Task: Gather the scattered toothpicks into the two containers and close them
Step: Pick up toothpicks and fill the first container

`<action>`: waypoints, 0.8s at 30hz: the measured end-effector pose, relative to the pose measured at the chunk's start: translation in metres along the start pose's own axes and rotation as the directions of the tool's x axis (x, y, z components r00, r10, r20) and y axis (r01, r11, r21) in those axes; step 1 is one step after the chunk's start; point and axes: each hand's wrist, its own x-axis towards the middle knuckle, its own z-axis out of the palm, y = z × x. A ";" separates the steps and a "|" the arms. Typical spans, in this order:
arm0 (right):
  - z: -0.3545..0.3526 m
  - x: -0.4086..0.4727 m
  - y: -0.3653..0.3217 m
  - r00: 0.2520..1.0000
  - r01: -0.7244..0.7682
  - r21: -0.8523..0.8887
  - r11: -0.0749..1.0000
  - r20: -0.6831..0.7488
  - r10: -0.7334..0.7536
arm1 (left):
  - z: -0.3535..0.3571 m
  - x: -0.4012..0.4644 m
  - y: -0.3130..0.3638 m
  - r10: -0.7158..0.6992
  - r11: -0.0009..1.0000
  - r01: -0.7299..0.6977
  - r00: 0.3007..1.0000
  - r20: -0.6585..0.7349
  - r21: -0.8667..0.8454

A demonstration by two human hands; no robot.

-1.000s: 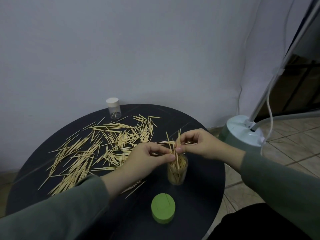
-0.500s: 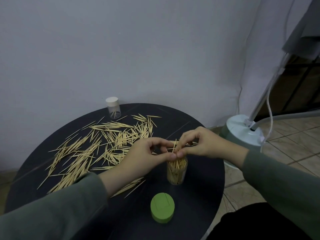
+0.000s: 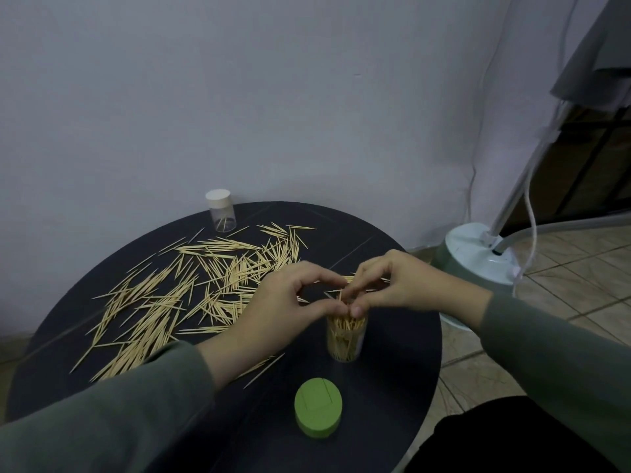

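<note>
We're over a round, matte black table (image 3: 392,387), and both hands meet above the clear plastic cylinder (image 3: 345,339), upright and packed with pale wooden toothpicks. Our left hand (image 3: 280,312) curls thumb and forefinger together at the jar's mouth; our right hand (image 3: 392,285) pinches toothpick tips just over the rim. Scattered toothpicks (image 3: 191,288), thin and pointed, fan across the table's left half. The green lid (image 3: 318,407), a squat smooth disc, sits nearer us, apart from the jar. At the far edge stands a second clear container (image 3: 221,210) under a white cap, only a few sticks inside.
</note>
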 end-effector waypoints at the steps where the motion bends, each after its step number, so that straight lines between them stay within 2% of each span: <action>1: -0.001 0.000 0.002 1.000 -0.004 -0.005 1.000 -0.013 0.004 | 0.000 0.001 0.000 0.004 1.000 -0.004 1.000 -0.005 -0.007; 4: -0.002 0.002 0.009 0.998 -0.035 -0.022 0.999 -0.044 0.034 | 0.004 0.000 0.000 -0.013 1.000 0.013 1.000 0.016 -0.002; 9: -0.001 0.000 0.016 0.993 -0.108 0.000 0.994 0.054 0.108 | 0.012 0.000 0.002 0.004 1.000 -0.003 1.000 0.024 -0.014; 13: -0.002 -0.001 0.015 0.989 -0.093 -0.014 0.996 0.112 0.094 | 0.014 0.002 0.002 0.063 0.996 -0.063 0.998 0.010 0.055; 18: 0.001 0.000 0.010 0.976 -0.068 -0.119 0.991 0.196 0.091 | 0.011 0.004 0.001 0.038 0.994 -0.038 0.999 0.002 0.106; 22: 0.003 0.001 0.008 0.979 -0.072 -0.121 0.990 0.180 0.093 | 0.003 0.002 -0.002 0.002 0.994 -0.006 1.000 0.031 0.112; 24: 0.003 0.000 0.007 0.980 -0.074 -0.128 0.989 0.174 0.096 | 0.000 -0.001 -0.004 0.029 0.987 -0.037 0.998 0.057 0.159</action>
